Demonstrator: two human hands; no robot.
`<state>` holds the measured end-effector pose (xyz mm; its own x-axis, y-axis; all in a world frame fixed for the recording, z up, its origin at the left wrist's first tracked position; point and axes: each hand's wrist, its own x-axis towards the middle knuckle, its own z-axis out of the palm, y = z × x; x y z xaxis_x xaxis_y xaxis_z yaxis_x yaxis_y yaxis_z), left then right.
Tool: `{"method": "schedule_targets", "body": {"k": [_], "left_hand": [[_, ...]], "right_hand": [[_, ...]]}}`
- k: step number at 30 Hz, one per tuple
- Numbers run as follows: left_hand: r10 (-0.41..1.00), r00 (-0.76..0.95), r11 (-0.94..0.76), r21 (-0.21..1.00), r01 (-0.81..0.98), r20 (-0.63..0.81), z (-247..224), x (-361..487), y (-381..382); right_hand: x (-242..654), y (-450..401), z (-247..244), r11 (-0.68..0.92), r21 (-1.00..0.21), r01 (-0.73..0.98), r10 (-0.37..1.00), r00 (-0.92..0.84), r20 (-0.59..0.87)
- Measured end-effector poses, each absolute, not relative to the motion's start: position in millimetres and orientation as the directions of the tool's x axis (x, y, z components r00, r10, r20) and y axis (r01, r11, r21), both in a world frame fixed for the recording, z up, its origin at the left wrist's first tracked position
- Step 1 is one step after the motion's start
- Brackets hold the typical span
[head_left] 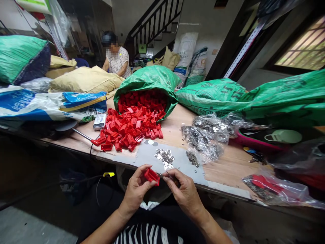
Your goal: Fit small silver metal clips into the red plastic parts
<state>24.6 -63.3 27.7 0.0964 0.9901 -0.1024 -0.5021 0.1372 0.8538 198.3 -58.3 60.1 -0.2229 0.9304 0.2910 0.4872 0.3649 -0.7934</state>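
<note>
- State: the left hand [135,188] clamps the red part [152,176] at the near edge of the table [174,122]; the right hand [185,193] pinches a thin item, type unclear, close beside it.
- Drop risk: a fingertip-only grip may release the red part over the edge.
- Slip risk: excess force may drive the thin item into the left fingers.
- Clearance: the red pile [127,128] bounds left travel; plastic bags [207,137] bound right; metal pieces [164,156] lie ahead.

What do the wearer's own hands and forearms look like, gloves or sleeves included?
Left hand and right hand are ungloved, forearms sleeveless where visible, wrists without watch or bracelet. A black-and-white striped garment shows below.
</note>
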Motion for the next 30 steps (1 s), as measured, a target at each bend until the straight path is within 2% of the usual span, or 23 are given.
{"method": "schedule_targets", "body": {"k": [3,5,11,16,20,26,30], "left_hand": [[0.927,0.292,0.372,0.684,-0.628,-0.236,31.2,25.0,-64.0],[0.876,0.397,0.48,0.57,-0.667,-0.273,32.1,25.2,-65.5],[0.801,0.51,0.599,0.41,-0.688,-0.315,30.6,26.7,-70.9],[0.782,0.529,0.623,0.377,-0.686,-0.33,30.8,27.4,-71.8],[0.773,0.528,0.633,0.385,-0.672,-0.352,30.2,28.4,-70.8],[0.78,0.515,0.626,0.472,-0.621,-0.356,31.7,31.6,-72.0],[0.761,0.542,0.648,0.446,-0.617,-0.357,29.5,33.2,-73.3]], "right_hand": [[198.4,-56.5,58.1,0.39,-0.796,0.464,0.92,-0.232,0.315],[198.4,-54.1,56.4,0.408,-0.792,0.455,0.912,-0.243,0.33],[198.5,-48.3,53.6,0.467,-0.77,0.436,0.879,-0.321,0.351],[200.5,-48.0,59.1,0.561,-0.716,0.416,0.817,-0.416,0.398],[204.8,-46.4,65.2,0.595,-0.669,0.446,0.783,-0.509,0.357],[210.0,-42.8,65.3,0.624,-0.631,0.461,0.742,-0.604,0.292],[210.2,-43.7,64.0,0.597,-0.656,0.462,0.753,-0.604,0.26]]}}
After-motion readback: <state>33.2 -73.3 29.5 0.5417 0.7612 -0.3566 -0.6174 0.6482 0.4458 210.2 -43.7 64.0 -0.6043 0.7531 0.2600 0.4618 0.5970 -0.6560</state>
